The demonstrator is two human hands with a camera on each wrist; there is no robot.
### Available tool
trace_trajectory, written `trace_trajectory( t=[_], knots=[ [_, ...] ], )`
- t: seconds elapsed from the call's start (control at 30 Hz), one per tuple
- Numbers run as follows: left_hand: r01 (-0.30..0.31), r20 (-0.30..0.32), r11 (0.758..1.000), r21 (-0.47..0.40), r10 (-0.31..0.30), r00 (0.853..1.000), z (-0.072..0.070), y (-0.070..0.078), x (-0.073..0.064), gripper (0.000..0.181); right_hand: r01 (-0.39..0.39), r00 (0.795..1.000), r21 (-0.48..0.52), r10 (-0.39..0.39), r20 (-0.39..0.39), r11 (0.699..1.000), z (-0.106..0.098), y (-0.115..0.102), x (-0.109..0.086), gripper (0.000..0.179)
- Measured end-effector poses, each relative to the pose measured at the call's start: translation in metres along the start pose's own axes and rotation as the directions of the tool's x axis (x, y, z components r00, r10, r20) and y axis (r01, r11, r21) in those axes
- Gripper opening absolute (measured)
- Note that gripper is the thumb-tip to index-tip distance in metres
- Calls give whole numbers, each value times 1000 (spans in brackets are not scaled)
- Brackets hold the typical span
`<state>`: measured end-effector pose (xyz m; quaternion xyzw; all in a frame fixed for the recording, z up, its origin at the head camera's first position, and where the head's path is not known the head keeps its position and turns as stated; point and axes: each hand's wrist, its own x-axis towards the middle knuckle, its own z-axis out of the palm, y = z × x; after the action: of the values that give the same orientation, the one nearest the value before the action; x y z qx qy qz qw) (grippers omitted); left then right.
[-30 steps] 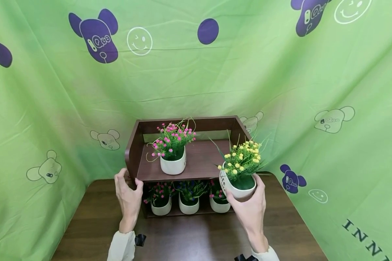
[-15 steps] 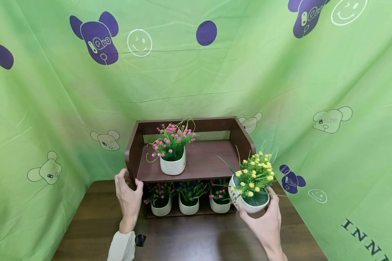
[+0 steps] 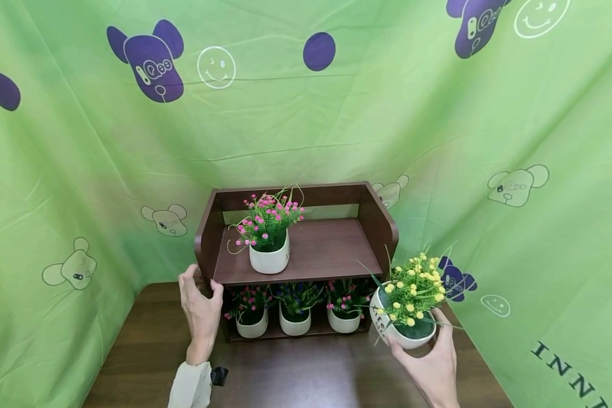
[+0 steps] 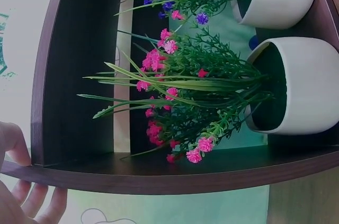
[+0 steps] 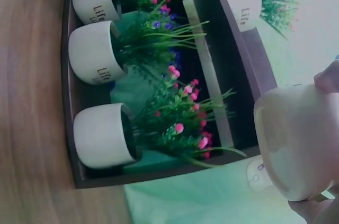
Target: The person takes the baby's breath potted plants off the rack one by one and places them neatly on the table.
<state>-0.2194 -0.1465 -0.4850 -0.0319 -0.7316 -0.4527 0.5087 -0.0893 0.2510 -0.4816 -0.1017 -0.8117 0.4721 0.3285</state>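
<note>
My right hand [image 3: 430, 362] grips a white pot of yellow flowers [image 3: 413, 292], tilted, off the right front of the brown two-tier shelf [image 3: 331, 243]. Fingers and thumb lie on opposite sides of the pot. In the right wrist view the base of this white pot [image 5: 296, 139] faces the camera. At the shelf's left side panel, my left hand [image 3: 201, 309] pinches the edge; the left wrist view has the thumb on one face of the panel and fingers [image 4: 53, 205] on the other. A pot of pink flowers [image 3: 270, 258] stands on the upper tier, towards the left.
In the lower tier stand three white pots: pink flowers at left [image 3: 252, 323], blue in the middle [image 3: 296, 320] and pink at right [image 3: 343, 320]. The shelf rests on a brown wooden table [image 3: 296, 374]. Green printed cloth [image 3: 265, 130] hangs behind and at both sides.
My right hand has carried the pot of yellow flowers right and towards me, away from the upper tier's right side. The left hand keeps its place on the side panel.
</note>
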Motion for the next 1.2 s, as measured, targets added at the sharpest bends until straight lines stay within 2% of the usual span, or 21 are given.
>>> trace_trajectory(
  t=[0.33, 0.83, 0.97, 1.1, 1.2],
  knots=[
    [-3, -4, 1000, -9, 3, 1000, 1, -2, 2, 50, -97, 995, -20, 98, 19, 995, -11, 26, -6, 105],
    [-2, 0, 1000, -4, 2, 1000, -1, -1, -1, 50, -153, 987, 26, 154, -50, 988, -19, 80, -22, 99],
    [-6, -4, 1000, -5, 6, 1000, 0, -1, -1, 51, -144, 987, 10, 144, -71, 990, -18, 93, -26, 98],
    [1, 2, 1000, -2, -1, 1000, 0, 0, 0, 50, -167, 982, -5, 166, -86, 986, -17, 109, -31, 99],
    [4, 5, 1000, -1, -4, 1000, -1, 1, 0, 50, -210, 973, 29, 212, -92, 977, -16, 119, -34, 95]
  ],
)
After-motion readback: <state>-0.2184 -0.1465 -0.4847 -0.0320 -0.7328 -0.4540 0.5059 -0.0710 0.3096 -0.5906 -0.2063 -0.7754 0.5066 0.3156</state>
